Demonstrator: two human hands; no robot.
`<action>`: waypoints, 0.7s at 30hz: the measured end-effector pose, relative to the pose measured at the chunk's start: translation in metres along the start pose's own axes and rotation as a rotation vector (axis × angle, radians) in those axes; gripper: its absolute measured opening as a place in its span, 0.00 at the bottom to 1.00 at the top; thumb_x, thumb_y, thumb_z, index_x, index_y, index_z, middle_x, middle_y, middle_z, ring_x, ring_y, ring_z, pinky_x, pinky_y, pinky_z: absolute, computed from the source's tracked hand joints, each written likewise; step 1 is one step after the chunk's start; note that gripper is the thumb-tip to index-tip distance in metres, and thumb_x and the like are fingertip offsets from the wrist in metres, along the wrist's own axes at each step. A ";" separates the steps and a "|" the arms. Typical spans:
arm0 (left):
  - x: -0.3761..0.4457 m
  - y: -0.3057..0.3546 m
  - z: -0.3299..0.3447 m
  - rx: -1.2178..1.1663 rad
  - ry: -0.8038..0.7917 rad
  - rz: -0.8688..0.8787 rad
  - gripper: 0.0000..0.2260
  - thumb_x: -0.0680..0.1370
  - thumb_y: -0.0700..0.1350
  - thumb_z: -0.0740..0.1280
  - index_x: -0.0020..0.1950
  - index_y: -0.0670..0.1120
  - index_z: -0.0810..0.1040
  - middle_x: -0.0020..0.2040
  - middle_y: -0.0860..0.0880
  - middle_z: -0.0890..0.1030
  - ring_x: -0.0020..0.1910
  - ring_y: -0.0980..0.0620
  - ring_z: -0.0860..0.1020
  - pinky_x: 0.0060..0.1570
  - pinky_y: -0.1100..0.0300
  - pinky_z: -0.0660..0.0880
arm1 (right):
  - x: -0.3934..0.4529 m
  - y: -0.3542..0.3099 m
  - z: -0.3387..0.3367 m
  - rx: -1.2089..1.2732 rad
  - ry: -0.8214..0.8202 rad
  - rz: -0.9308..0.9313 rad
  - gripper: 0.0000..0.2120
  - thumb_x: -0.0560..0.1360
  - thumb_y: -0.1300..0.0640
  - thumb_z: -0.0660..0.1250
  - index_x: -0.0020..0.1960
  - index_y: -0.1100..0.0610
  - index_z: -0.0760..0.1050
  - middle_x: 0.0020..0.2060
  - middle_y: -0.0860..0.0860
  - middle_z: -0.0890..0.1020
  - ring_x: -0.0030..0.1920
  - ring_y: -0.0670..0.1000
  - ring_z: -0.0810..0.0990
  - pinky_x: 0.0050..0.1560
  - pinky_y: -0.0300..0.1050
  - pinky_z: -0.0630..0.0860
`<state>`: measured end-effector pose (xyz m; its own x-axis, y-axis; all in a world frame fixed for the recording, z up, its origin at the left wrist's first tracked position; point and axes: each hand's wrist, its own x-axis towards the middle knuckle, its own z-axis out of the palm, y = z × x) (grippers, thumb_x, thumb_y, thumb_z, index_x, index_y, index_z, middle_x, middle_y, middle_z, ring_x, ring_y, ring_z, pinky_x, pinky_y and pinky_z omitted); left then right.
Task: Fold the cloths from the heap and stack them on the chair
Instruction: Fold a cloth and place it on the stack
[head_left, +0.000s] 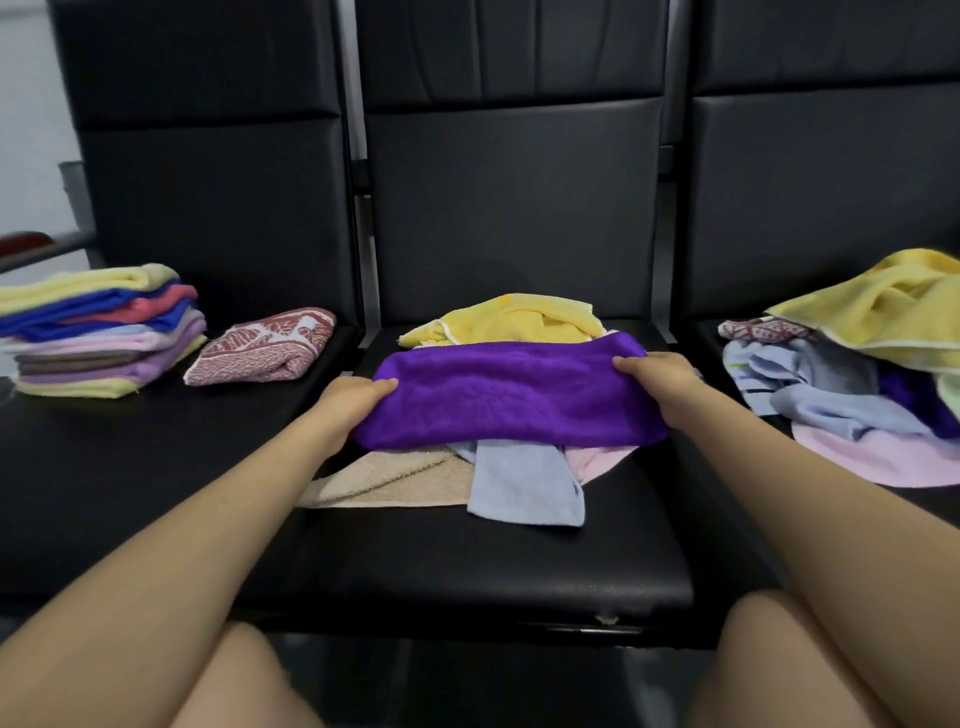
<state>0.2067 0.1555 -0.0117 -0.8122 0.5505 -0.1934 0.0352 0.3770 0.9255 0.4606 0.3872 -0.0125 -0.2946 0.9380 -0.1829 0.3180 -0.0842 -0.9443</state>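
Both hands, left hand (358, 402) and right hand (657, 376), grip the ends of the half-folded purple cloth (509, 395). Folded stack (98, 330) sits far left of the left hand; heap (857, 364) right of the right hand is still sizeable. Roughly halfway.

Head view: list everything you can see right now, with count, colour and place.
chairs: three, black, side by side
folded stack: one, yellow, blue, pink, lilac layers, left seat
patterned cloth: one, red and white, folded, right of the stack
purple cloth: one, folded, middle seat, held at both ends
loose cloths: yellow, beige, light blue, pink, under the purple one
heap: one, mixed colours, right seat
left hand: grips purple cloth's left end
right hand: grips its right end
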 end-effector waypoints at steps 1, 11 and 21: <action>-0.001 0.002 0.002 -0.058 0.004 0.025 0.07 0.79 0.46 0.67 0.47 0.42 0.79 0.55 0.42 0.81 0.44 0.49 0.78 0.41 0.59 0.72 | -0.003 -0.003 -0.001 0.069 0.004 0.008 0.19 0.68 0.51 0.74 0.57 0.58 0.79 0.55 0.55 0.81 0.55 0.57 0.79 0.61 0.52 0.76; -0.037 0.006 -0.011 -0.210 -0.181 -0.082 0.04 0.81 0.44 0.62 0.50 0.49 0.77 0.45 0.47 0.82 0.39 0.52 0.79 0.36 0.60 0.75 | -0.024 -0.005 -0.029 0.470 -0.038 0.168 0.09 0.80 0.52 0.62 0.44 0.54 0.74 0.28 0.49 0.82 0.31 0.49 0.80 0.25 0.37 0.75; -0.046 -0.004 -0.021 0.052 -0.141 -0.096 0.09 0.82 0.46 0.60 0.52 0.43 0.77 0.40 0.46 0.76 0.35 0.50 0.75 0.35 0.60 0.73 | -0.053 -0.039 -0.005 0.468 -0.144 0.100 0.04 0.78 0.60 0.62 0.51 0.59 0.75 0.40 0.54 0.80 0.36 0.50 0.78 0.29 0.39 0.76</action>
<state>0.2319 0.1127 0.0005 -0.7236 0.6077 -0.3273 -0.0054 0.4693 0.8830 0.4681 0.3419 0.0355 -0.4148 0.8645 -0.2839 -0.0774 -0.3444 -0.9356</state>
